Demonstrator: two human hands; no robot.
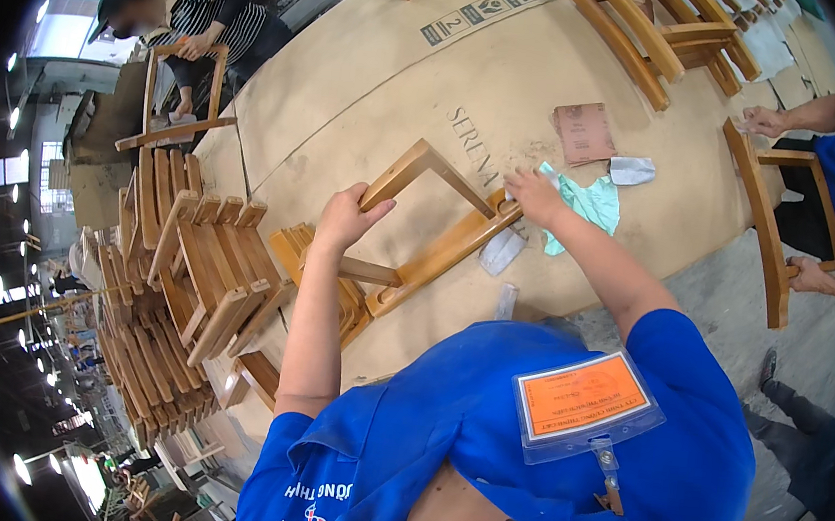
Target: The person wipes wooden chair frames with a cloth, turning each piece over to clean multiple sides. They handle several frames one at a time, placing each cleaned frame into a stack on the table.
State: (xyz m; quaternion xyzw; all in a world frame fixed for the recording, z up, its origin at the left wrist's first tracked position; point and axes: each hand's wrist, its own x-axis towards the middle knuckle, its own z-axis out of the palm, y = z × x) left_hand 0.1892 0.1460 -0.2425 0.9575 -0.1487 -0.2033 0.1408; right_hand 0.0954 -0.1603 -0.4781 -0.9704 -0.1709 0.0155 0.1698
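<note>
Both my hands work a wooden chair frame (431, 227) lying on the cardboard-covered table (374, 86).

My left hand (346, 216) is clenched over the frame's upper rail; my right hand (536, 196) presses something pale — a sanding pad, I judge — against the side rail, its grip hidden beneath. Best done with steady bracing and strokes along the grain. A teal cloth (589, 205) and sandpaper sheet (583, 132) lie near.

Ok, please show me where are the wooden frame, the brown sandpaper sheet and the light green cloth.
wooden frame (443, 253): head view, on the thick lower rail of the frame.
brown sandpaper sheet (583, 132): head view, on the middle of the sheet.
light green cloth (596, 202): head view, on the part right of the hand.
</note>
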